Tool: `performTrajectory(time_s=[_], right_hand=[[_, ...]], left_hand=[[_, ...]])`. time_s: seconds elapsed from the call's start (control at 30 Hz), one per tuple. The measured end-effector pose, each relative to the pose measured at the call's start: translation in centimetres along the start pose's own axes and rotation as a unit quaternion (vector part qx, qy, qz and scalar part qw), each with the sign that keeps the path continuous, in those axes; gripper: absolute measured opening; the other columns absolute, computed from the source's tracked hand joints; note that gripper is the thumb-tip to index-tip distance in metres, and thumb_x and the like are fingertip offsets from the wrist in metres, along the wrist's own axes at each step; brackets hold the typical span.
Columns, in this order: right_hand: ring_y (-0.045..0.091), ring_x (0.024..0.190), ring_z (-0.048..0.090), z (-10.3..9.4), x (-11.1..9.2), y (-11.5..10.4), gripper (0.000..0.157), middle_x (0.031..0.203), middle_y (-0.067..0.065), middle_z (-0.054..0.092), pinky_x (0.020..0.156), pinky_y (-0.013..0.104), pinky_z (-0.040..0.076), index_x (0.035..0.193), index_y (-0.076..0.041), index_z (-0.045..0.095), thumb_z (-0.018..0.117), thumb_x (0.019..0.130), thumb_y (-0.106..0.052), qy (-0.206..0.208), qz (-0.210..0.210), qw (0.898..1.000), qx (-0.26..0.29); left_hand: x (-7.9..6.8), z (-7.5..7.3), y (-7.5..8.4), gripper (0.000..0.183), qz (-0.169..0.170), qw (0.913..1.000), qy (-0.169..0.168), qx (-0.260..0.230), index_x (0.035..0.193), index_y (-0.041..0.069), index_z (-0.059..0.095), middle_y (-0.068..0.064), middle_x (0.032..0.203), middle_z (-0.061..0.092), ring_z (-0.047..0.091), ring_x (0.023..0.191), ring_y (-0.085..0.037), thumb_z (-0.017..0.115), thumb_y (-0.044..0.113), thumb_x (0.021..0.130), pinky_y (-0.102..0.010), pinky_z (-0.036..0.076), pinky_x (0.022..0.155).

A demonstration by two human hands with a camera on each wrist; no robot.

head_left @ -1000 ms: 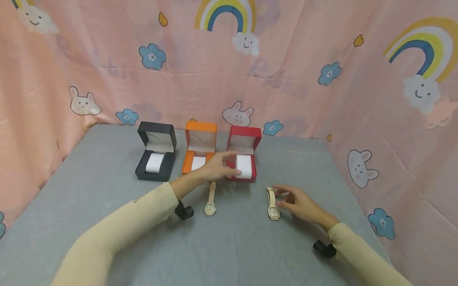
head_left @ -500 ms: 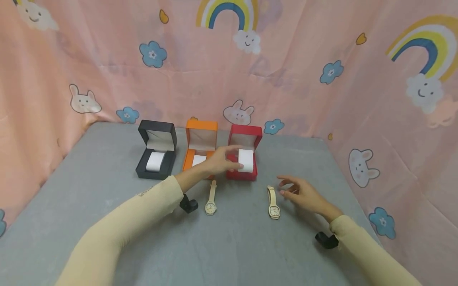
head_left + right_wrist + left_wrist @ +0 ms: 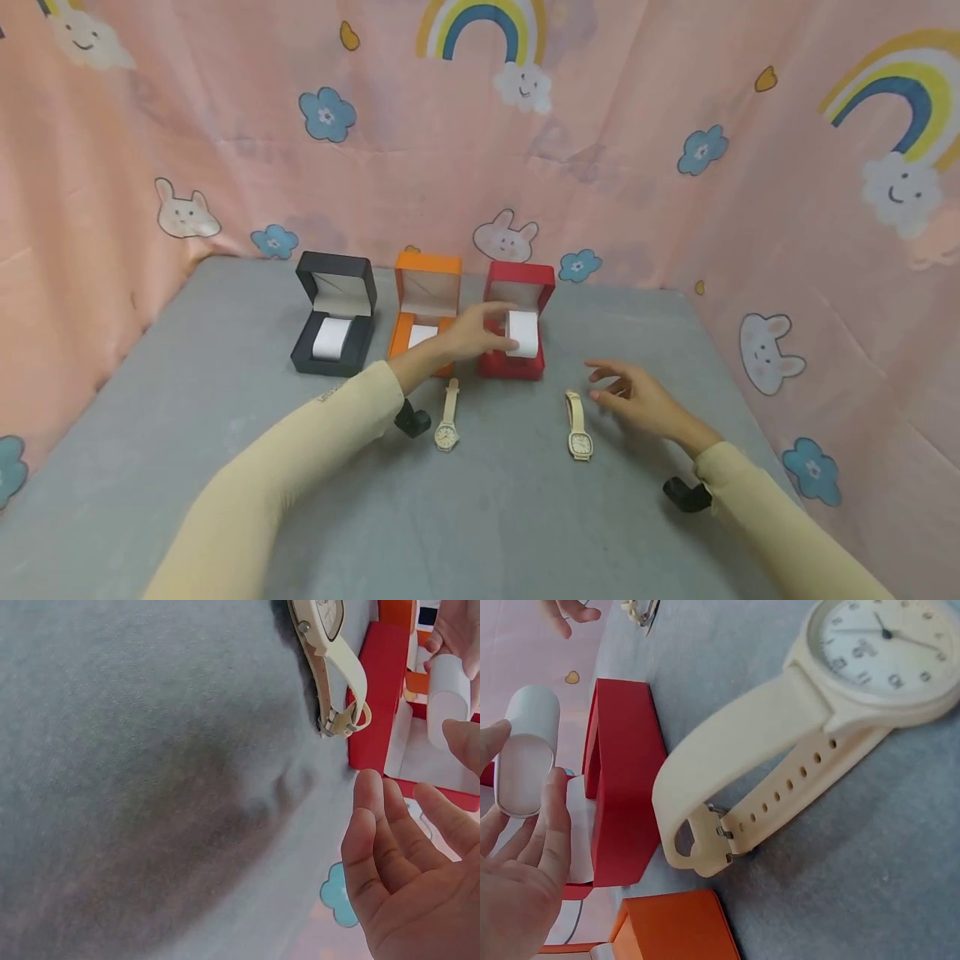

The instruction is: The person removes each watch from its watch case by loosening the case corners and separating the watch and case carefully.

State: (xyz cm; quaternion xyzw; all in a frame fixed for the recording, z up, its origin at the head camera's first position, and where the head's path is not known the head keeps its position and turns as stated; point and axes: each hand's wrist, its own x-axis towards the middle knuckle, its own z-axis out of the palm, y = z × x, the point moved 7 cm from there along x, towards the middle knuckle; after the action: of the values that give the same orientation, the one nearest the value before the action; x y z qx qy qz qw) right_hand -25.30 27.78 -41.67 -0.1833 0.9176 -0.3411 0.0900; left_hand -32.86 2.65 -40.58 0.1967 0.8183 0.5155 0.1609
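My left hand (image 3: 474, 332) pinches a white watch cushion (image 3: 522, 333) by its end, thumb on one side and fingers on the other. The cushion is lifted over the open red watch box (image 3: 512, 367); in the left wrist view its oval end (image 3: 525, 776) faces the camera. My right hand (image 3: 641, 402) hovers with loosely bent fingers and holds nothing. Just left of it lies a cream watch with a squarish face (image 3: 580, 445). A second cream watch, with a round face (image 3: 446, 436), lies below my left forearm, its strap buckled in a loop.
An open orange watch box (image 3: 427, 287) stands left of the red one, its cushion partly behind my left hand. Farther left is an open black watch box (image 3: 334, 348) with a white cushion in it. A pink printed curtain (image 3: 420, 183) hangs behind the grey table (image 3: 187, 400).
My left hand has raised the white cushion up out of the red box. My right hand has let go of the square-faced watch and drawn slightly up and away from it.
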Motion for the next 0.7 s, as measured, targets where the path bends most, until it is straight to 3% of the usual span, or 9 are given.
performTrajectory(time_s=[0.27,0.7], right_hand=[[0.026,0.098,0.070,0.3,0.3,-0.5,0.053,0.128,0.025,0.065,0.080,0.037,0.054,0.146,-0.001,0.050,0.067,0.098,-0.017,-0.006,-0.003,1.000,0.009],[0.026,0.097,0.071,0.2,0.2,0.0,0.052,0.126,0.024,0.065,0.081,0.038,0.055,0.145,-0.001,0.051,0.067,0.097,-0.016,-0.007,-0.014,1.000,0.007]], left_hand=[[-0.1,0.1,-1.0,0.065,-0.009,0.9985,0.012,0.053,0.150,0.013,0.048,-0.013,0.147,0.054,0.052,0.132,-0.030,0.075,0.020,0.092,-0.044,0.050,0.108],[0.5,0.5,-1.4,0.065,-0.022,0.9983,0.008,0.054,0.152,0.013,0.045,-0.014,0.153,0.049,0.048,0.140,-0.031,0.073,0.018,0.093,-0.044,0.047,0.112]])
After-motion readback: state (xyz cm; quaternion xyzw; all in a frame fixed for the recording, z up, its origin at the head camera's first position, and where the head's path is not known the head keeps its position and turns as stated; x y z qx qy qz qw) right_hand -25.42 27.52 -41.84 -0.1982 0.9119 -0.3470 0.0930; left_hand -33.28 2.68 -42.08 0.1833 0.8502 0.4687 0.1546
